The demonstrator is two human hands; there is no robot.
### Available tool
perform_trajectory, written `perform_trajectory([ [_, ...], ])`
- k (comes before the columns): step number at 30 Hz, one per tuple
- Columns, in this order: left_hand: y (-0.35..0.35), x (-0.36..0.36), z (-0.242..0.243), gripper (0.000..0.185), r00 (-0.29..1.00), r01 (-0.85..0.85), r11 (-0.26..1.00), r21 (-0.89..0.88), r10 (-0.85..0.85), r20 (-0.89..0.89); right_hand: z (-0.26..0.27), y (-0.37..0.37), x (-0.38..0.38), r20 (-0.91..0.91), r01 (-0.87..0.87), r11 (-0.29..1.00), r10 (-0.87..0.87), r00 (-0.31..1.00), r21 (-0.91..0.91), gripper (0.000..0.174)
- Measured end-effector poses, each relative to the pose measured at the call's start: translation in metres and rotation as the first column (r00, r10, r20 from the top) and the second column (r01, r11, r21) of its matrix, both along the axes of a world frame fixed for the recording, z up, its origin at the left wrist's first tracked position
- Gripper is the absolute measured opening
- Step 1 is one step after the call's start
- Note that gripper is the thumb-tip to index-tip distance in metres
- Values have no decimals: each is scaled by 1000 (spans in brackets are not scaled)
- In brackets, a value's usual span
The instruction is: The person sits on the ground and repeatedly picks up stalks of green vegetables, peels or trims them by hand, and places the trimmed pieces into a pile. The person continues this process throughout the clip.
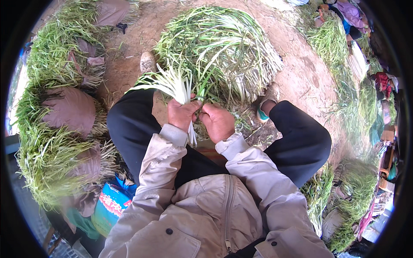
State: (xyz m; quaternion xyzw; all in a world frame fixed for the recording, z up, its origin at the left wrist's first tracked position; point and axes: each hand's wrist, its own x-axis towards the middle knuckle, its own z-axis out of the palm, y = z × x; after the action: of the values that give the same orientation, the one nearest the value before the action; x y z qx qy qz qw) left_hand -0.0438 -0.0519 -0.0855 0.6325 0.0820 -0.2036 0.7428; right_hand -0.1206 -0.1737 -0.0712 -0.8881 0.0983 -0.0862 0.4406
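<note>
My left hand [182, 113] is closed around a bunch of pale-stemmed leafy stalks [178, 84], which look like garlic chives. The white ends fan out above the fist, and a few thin stalks hang below it. Close beside it, my right hand [220, 122] has its fingers curled near the left thumb. A green blade [202, 88] rises between the two hands; whether the right fingers pinch it is hidden. Just beyond them, a large heap of the same stalks [222, 48] lies on the ground between my feet, green leaves towards the left and pale stems towards the right.
Bundles of green stalks [48, 145] line the left side, partly wrapped in brownish cloth [72, 108]. A blue printed bag [111, 206] stands by my left elbow. More stalks [355, 193] lie along the right. Other people [350, 16] are at the upper right. Bare earth [305, 69] surrounds the heap.
</note>
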Motion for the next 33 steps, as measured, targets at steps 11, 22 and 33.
perform_trajectory([
  [11, -4, -2, -6, 20, 1000, -23, 1000, -15, 23, 10, -37, -13, 25, -203, 174, 764, -57, 977, 621, 29],
  [22, -4, 0, -3, 23, 997, -58, 998, 37, 59, -43, -28, -14, 15, -357, 399, 455, -178, 917, 796, 8],
  [33, -4, -4, -1, 14, 992, 121, 993, -12, -120, 42, -28, -17, 26, -254, 307, 496, -174, 951, 812, 14],
])
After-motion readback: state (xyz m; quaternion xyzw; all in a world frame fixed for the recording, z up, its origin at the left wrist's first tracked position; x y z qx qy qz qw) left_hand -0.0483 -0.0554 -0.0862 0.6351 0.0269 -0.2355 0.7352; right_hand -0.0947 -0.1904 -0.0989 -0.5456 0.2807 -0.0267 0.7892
